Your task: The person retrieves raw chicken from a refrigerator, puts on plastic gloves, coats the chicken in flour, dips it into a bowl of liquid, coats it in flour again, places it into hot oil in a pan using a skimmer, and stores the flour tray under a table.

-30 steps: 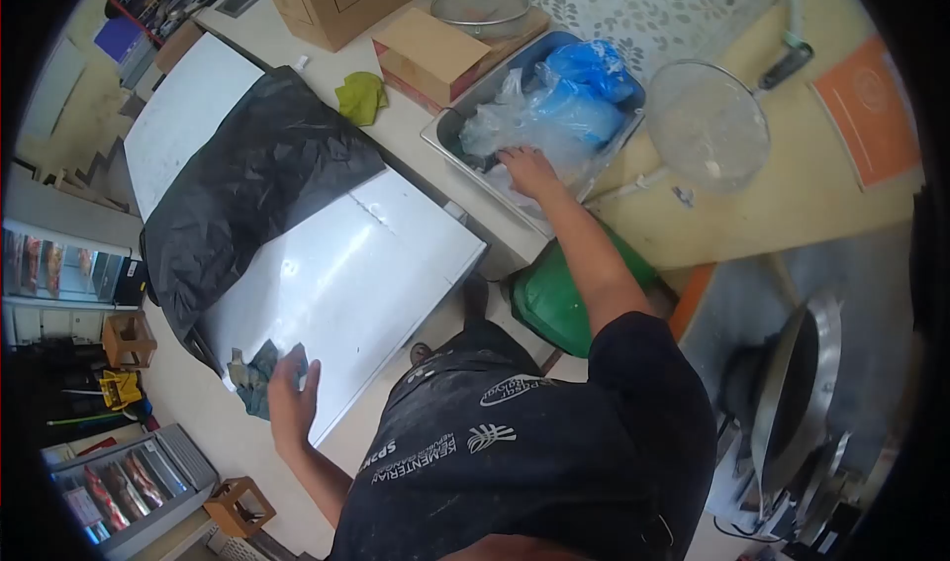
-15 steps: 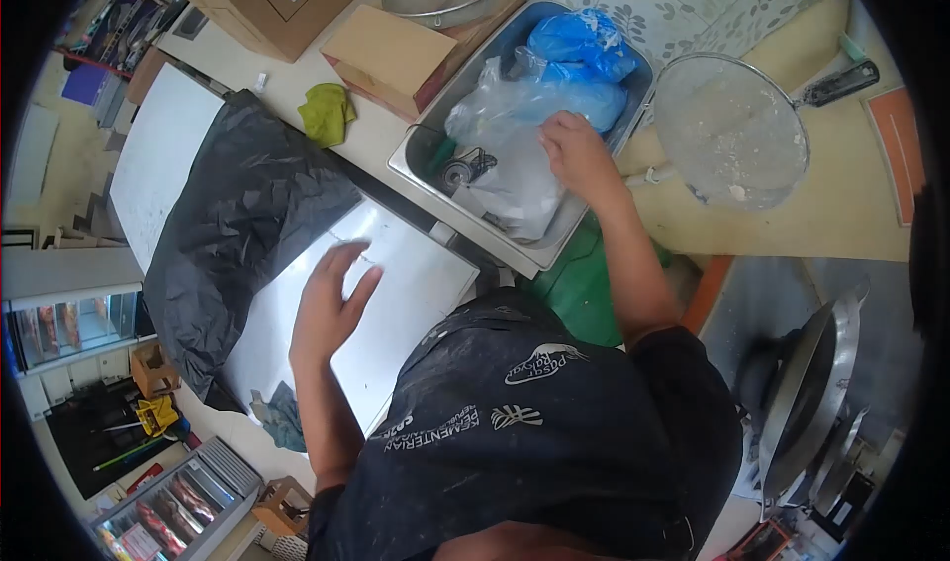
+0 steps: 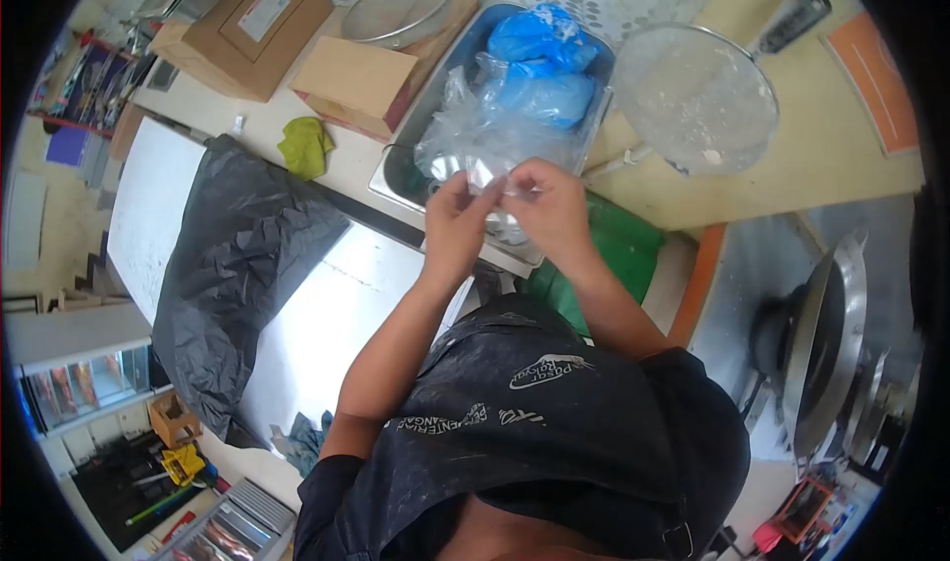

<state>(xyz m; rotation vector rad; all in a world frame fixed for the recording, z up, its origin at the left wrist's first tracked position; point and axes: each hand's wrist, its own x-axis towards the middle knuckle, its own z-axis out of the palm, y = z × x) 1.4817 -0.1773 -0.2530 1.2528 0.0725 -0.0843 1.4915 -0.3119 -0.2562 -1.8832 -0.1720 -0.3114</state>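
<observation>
Over the near end of a steel tray point(image 3: 384, 177), my left hand point(image 3: 457, 223) and my right hand point(image 3: 550, 211) meet with fingertips pinched together. Between them is the edge of a clear plastic bag point(image 3: 485, 170), thin and shiny. More crumpled clear plastic lies behind my fingers, and blue plastic bags point(image 3: 544, 98), dusted white on top, fill the far end of the tray. My hands hide much of the tray's near end.
A floury sieve point(image 3: 698, 106) rests on the right counter. Left of the tray are a cardboard box point(image 3: 351, 81), a second sieve point(image 3: 396, 12), a yellow-green cloth point(image 3: 306, 147) and black plastic sheeting point(image 3: 237, 254) over a white surface. Woks point(image 3: 831, 343) stand at right.
My left hand has moved from above the white surface to the tray, closing on the clear bag. My right hand has come nearer to me. The view has shifted slightly.
</observation>
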